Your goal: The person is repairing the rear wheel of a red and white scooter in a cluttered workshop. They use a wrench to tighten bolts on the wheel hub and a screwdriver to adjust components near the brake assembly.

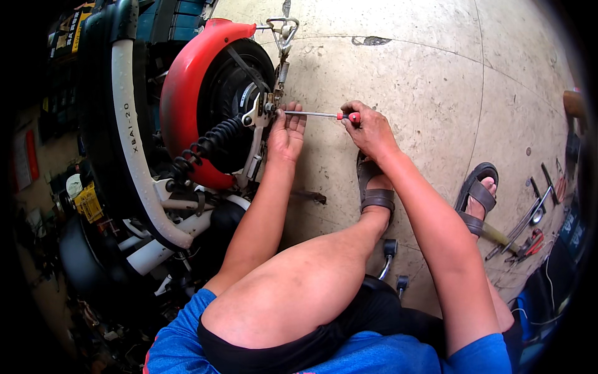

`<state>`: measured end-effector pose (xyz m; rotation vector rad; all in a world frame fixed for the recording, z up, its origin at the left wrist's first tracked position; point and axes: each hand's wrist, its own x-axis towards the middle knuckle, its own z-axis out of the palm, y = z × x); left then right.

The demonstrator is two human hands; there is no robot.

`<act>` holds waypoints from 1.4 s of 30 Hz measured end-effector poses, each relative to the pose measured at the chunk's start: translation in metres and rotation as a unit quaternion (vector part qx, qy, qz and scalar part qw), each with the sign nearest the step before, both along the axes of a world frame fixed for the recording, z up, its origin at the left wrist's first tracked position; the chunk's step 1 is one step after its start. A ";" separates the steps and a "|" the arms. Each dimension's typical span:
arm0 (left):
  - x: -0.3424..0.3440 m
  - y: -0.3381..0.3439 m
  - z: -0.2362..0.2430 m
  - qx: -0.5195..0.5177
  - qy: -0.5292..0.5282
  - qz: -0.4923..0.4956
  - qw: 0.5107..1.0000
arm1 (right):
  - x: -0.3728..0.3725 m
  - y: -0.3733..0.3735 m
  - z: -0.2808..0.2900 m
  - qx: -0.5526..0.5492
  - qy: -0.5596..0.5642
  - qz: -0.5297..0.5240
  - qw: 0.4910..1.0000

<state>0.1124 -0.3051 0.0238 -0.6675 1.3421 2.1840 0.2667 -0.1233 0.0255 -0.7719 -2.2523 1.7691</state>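
Note:
In my right hand (372,132) is a screwdriver (319,114) with a red and black handle, its long shaft lying level and pointing left. The shaft's far end reaches the axle area of a black scooter wheel (250,62), by a bolt and bracket (268,107); the exact contact of the tip is too small to make out. My left hand (287,140) lies palm up just below that end, fingers stretched out beside the bracket. A red fender (176,100) curves over the wheel, and a black coil shock absorber (212,142) runs down from the hub.
A white frame tube (129,124) bends along the scooter's left side. A kickstand-like metal part (309,196) sticks out below my left forearm. Several hand tools, including red-handled pliers (531,243), lie on the concrete floor (423,81) at right, beyond my sandalled foot (479,196).

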 end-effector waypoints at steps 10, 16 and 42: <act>-0.003 0.008 0.008 -0.098 0.002 -0.010 0.995 | 0.000 -0.013 -0.002 -0.124 -0.098 -0.022 0.987; -0.004 0.005 0.025 -0.183 -0.032 -0.094 0.978 | -0.003 -0.018 -0.003 -0.123 -0.094 -0.047 0.987; -0.122 0.154 0.063 -0.727 0.262 -0.572 0.276 | 0.011 -0.007 -0.021 -0.159 -0.004 -0.033 0.987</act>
